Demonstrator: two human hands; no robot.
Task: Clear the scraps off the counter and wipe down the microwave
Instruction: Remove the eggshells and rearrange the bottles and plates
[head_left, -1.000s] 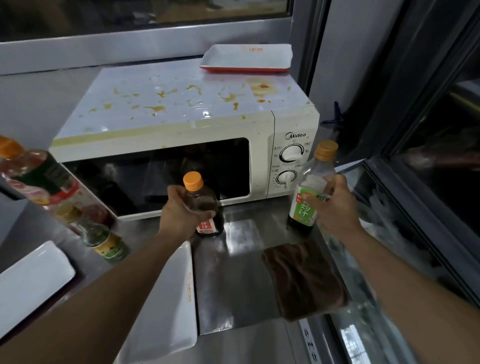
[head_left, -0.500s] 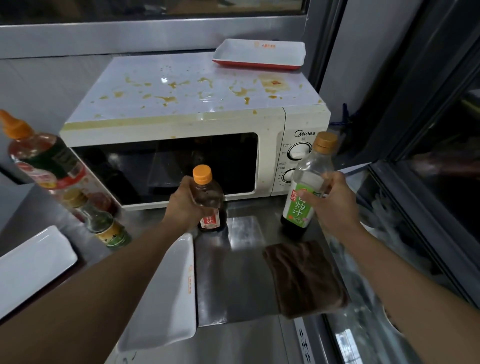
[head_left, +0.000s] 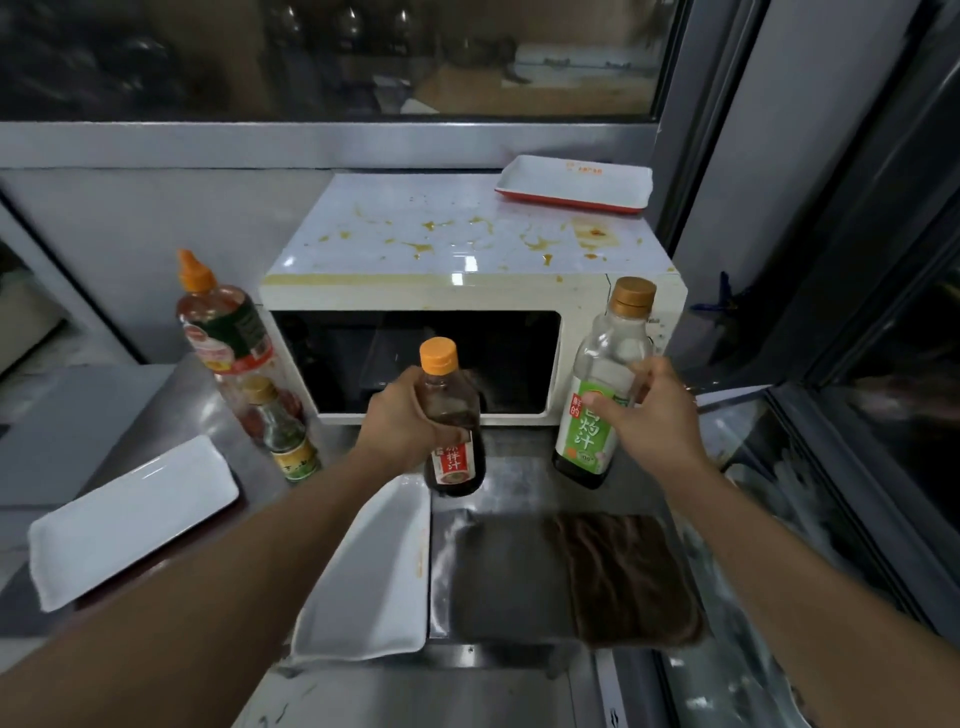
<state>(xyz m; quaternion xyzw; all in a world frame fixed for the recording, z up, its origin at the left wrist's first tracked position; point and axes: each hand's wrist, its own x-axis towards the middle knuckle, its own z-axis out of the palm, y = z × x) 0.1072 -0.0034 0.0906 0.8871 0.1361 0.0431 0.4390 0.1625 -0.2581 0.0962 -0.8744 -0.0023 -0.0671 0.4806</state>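
Little is done yet: the microwave (head_left: 467, 291) at the back edge of the surface (head_left: 498, 571) is spattered with sauce on top. The left hand (head_left: 400, 431) grasps a dark sauce bottle (head_left: 453, 431), the right hand (head_left: 649, 415) a green-labelled bottle (head_left: 597, 395); the brown cloth (head_left: 623, 577) lies unused near the front right corner

microwave dials (head_left: 655, 332) hidden behind tall bottle (head_left: 602, 395) | window scene (head_left: 332, 52) blurred (dark)
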